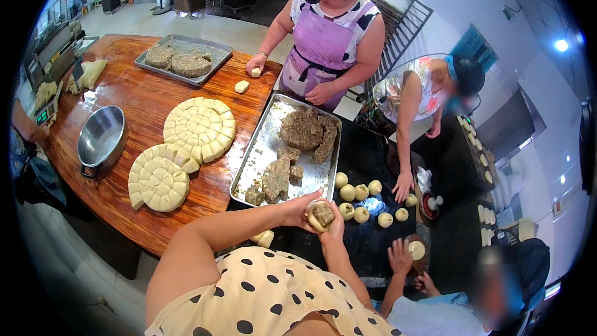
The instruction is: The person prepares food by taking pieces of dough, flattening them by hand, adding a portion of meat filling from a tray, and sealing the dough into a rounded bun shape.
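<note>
Just in front of my body I hold a piece of dough wrapped partly around a brown lump of filling [323, 213]. My left hand [299, 210] presses against its left side and top. Closed round its right side is my right hand [336, 229]. Pale dough shows below the filling, which is still exposed on top. Just beyond my hands lies a metal tray [249, 174] with large chunks of brown filling [301, 129]. Several round filled dough balls [361, 192] sit on the dark surface to the right. Beside my left forearm is a cut dough piece [263, 238].
Two scored dough rounds [200, 129] [159, 177] and a metal pot [102, 137] stand on the wooden table [68, 118]. A second filling tray [211, 46] lies behind. Co-workers stand across and to the right; one reaches toward the balls, another presses a dough disc [416, 249].
</note>
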A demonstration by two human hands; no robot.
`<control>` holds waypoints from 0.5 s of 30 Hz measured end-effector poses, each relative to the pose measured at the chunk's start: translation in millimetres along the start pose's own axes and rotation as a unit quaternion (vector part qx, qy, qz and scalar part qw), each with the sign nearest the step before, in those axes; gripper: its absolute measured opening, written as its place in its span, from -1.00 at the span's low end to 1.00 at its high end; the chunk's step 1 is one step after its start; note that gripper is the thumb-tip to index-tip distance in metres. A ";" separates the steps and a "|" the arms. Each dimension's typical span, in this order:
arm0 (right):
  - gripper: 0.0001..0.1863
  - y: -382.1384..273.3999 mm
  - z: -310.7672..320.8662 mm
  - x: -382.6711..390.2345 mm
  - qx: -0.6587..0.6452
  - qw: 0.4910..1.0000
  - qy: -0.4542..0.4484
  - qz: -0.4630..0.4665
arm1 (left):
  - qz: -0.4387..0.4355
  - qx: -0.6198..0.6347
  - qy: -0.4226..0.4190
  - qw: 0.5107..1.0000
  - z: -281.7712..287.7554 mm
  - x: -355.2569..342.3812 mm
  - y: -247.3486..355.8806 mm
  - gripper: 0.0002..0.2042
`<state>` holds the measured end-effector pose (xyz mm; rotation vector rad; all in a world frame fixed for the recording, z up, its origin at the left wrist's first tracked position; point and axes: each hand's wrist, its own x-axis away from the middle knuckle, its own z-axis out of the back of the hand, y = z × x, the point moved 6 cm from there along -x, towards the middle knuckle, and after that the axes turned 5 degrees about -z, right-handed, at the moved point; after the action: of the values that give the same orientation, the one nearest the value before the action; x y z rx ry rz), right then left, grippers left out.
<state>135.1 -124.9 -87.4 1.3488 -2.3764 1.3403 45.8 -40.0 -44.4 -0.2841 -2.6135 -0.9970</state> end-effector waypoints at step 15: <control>-0.71 -6.1 -82.1 30.2 0.067 0.963 0.085 0.246 | -0.354 0.114 0.220 0.902 17.7 -9.7 11.3 -0.64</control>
<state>95.7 -85.9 -19.6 0.6399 -2.6358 1.6778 54.0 -20.4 -53.5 0.9066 -2.3730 -0.7973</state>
